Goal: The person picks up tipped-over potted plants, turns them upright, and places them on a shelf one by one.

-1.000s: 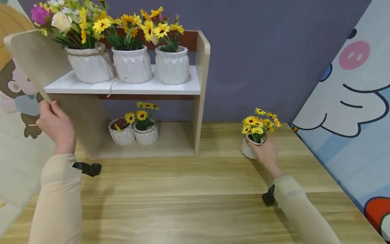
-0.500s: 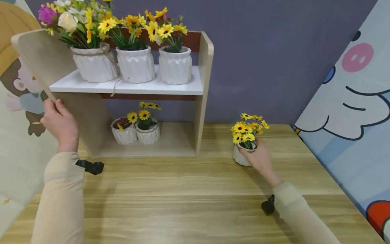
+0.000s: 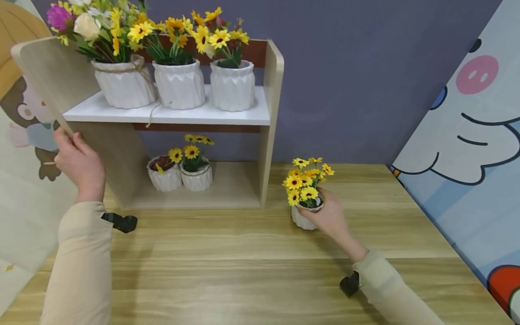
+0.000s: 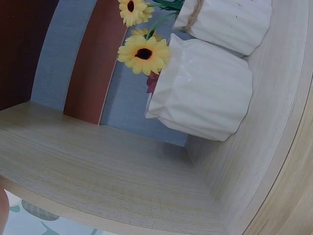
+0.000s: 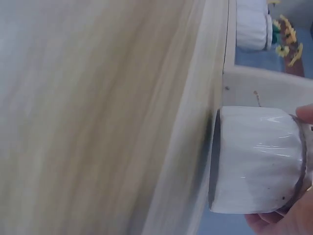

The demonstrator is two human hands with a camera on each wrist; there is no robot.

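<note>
My right hand (image 3: 331, 219) grips a white ceramic flowerpot (image 3: 302, 220) of small yellow sunflowers by its rim, thumb on the near side. In the right wrist view the pot (image 5: 259, 161) has its dark underside partly showing, close over the tabletop; some of my fingers are hidden behind it. My left hand (image 3: 81, 162) holds the front edge of the left side panel of a two-tier wooden shelf (image 3: 273, 135). Only a sliver of that hand (image 4: 3, 208) appears in the left wrist view. The held pot is just right of the shelf's right panel.
On the white upper board (image 3: 170, 118) stand three pots: a twine-tied mixed bouquet (image 3: 126, 85), a middle flowerpot (image 3: 179, 85) and a right flowerpot (image 3: 232, 88). Below, two smaller pots, one brown-filled (image 3: 164, 178) and one sunflower pot (image 3: 197, 178), sit left. A wooden table (image 3: 227, 271) spreads in front.
My right hand has carried the sunflower pot leftward and a little nearer to me, toward the shelf. The left hand keeps its hold on the side panel.
</note>
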